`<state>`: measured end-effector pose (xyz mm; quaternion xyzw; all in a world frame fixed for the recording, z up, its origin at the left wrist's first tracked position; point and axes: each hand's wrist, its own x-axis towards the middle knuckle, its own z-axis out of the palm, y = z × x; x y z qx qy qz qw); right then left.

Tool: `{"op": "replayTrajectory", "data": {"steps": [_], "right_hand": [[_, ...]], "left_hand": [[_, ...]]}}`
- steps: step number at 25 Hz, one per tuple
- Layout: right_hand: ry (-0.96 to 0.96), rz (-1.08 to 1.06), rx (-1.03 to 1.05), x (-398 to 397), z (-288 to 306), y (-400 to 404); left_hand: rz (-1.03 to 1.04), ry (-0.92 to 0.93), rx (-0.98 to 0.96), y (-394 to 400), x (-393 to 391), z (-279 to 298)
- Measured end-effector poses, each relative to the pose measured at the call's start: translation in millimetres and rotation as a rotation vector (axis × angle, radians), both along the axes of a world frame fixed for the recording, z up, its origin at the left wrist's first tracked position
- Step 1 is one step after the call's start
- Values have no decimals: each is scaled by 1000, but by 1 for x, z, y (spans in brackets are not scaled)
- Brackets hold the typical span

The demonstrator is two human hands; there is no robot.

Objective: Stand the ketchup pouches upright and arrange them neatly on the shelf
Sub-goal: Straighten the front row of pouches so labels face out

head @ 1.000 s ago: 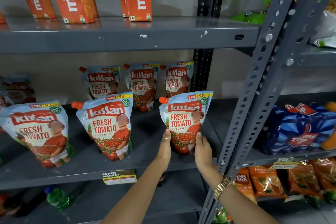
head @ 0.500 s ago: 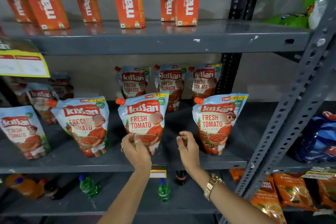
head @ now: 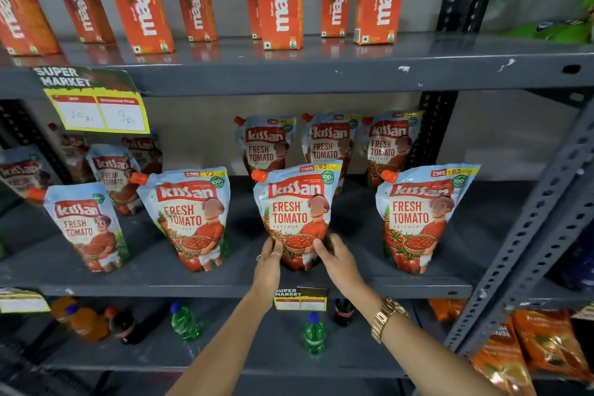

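Left hand [head: 269, 255] and right hand [head: 332, 252] pinching the lower corners of the middle Kissan ketchup pouch [head: 297, 215], steadying it upright near the shelf [head: 225, 281] front edge, in line with neighbours.

Both hands left right-end pouch [head: 418, 219]; left hand [head: 268, 259], right hand [head: 334, 255] now grip middle pouch [head: 295, 212].

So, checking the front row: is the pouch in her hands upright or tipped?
Upright: the pouch stands on its base on the shelf, cap up, left hand and right hand gripping its lower corners.
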<state>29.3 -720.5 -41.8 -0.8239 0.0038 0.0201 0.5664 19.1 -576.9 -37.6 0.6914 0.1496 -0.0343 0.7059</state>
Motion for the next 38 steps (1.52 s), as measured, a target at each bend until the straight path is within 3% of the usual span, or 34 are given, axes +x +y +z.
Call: {"op": "replayTrajectory", "data": {"steps": [9,12,14,16,19,21,25,28,31,38], "right_hand": [[-57,-95,60,-10,-12,-37],[-229,-275,16,-23,-9,-33],[-444,-339,-25,-36,-7,-24],[-527,-215,-33,-46,-7,-8],[-455,-8,-57,-47,-13,21],[-327,110,-92,-42,-13,49],[-37,279,-227,-29,-6,108],[78,269,-138,-18,4,146],[98,206,-61,-6,9,177],[25,-51,-26,-9,5,185]], "left_hand": [[-84,18,13,-33,-6,1],[-107,10,-13,-24,-9,7],[72,-53,-43,-10,-13,9],[385,-128,-75,8,-18,9],[737,-134,35,41,-23,10],[815,-170,106,72,-20,11],[592,-177,90,129,-14,12],[348,-36,105,162,-11,9],[136,47,141,183,-8,9],[-59,27,192,178,-23,27]]}}
